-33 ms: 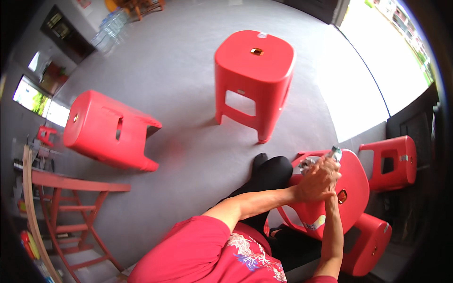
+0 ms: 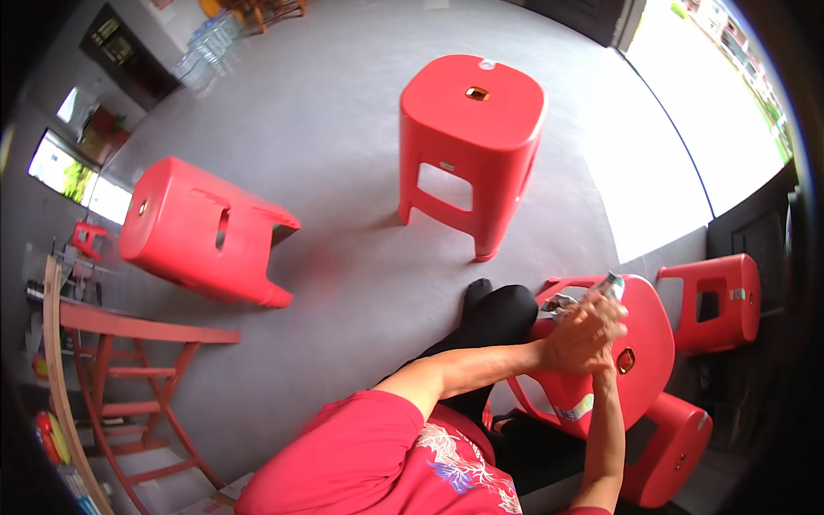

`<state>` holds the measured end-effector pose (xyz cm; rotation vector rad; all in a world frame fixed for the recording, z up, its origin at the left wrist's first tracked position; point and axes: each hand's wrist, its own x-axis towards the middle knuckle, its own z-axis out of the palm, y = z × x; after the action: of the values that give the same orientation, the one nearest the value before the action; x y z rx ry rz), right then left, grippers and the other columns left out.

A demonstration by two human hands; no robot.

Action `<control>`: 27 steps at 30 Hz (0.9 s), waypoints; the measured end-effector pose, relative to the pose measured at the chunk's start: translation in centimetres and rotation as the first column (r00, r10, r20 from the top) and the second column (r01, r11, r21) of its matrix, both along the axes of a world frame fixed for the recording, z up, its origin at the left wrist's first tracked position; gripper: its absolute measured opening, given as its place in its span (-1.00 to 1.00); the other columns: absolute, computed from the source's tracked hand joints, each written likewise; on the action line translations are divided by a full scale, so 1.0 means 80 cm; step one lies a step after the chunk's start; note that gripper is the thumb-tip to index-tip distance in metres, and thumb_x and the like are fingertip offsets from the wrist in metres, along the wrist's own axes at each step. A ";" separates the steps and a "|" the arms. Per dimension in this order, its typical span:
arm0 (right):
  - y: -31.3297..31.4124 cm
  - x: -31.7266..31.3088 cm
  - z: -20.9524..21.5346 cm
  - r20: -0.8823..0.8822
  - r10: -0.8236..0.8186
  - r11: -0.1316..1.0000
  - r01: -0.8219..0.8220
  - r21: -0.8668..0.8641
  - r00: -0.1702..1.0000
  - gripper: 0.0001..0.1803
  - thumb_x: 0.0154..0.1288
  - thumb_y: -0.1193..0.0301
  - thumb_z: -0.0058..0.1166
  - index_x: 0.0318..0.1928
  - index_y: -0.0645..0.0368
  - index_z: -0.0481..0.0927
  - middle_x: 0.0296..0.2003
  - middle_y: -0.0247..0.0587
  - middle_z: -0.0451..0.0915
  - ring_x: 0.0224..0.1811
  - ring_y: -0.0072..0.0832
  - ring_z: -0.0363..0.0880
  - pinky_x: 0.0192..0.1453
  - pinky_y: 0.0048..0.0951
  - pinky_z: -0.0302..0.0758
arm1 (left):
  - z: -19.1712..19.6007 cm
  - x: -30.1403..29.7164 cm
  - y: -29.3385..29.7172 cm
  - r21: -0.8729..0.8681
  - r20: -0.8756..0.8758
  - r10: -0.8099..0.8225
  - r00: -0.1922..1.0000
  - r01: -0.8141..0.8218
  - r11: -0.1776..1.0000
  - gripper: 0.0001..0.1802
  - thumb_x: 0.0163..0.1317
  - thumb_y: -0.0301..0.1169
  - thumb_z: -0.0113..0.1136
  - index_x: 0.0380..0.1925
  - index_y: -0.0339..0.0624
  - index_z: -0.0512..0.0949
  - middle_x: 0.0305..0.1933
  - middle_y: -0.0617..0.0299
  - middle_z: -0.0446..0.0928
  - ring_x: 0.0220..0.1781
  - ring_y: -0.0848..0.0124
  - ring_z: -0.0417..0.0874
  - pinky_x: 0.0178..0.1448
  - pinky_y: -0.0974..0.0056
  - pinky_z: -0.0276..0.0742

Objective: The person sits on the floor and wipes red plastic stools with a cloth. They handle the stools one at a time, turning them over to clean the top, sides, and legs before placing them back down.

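My left hand (image 2: pixel 577 342) and my right hand (image 2: pixel 606 354) are pressed together above the seat of a tilted red plastic stool (image 2: pixel 644 322). Both look closed, the fingers overlapping and smeared by motion. A pale, greenish-grey tube-like end (image 2: pixel 611 285) pokes out past the fingertips. Something crumpled and grey-white (image 2: pixel 560 304) shows on the hands' left side; whether the two are one thing I cannot tell. The stool lies against my legs, with a gold-rimmed hole in its seat and a pale label (image 2: pixel 577 407) near its lower edge.
An upright red stool (image 2: pixel 472 112) stands ahead. Another red stool (image 2: pixel 193 232) lies on its side at left, with more red stools (image 2: pixel 717 302) at right. A reddish wooden frame (image 2: pixel 150 326) is at lower left. Clear plastic bottles (image 2: pixel 213 39) stand far left; bright light enters by the doorway (image 2: pixel 687 129).
The view has shifted slightly, moving most things a little to the right in the picture. My hands stay pressed together over the tilted stool, their fingers slightly shifted.
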<state>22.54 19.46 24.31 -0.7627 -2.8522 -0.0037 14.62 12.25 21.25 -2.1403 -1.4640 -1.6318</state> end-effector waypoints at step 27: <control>0.228 0.238 -0.061 -0.102 -0.227 0.826 0.136 -0.546 0.969 -0.63 0.45 0.21 -0.20 0.02 0.20 0.50 -0.13 -0.25 0.59 -0.13 -0.34 0.53 0.03 -0.30 0.42 | -0.009 0.019 0.015 -0.313 -0.214 -0.273 0.938 0.199 0.929 -0.23 -0.11 0.05 0.32 0.03 -0.27 0.48 0.21 -0.11 0.29 0.32 -0.01 0.22 0.39 -0.03 0.06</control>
<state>41.61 37.67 19.47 -1.0757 -2.6184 0.8256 16.17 13.42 20.53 -2.6630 -1.4840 -1.1967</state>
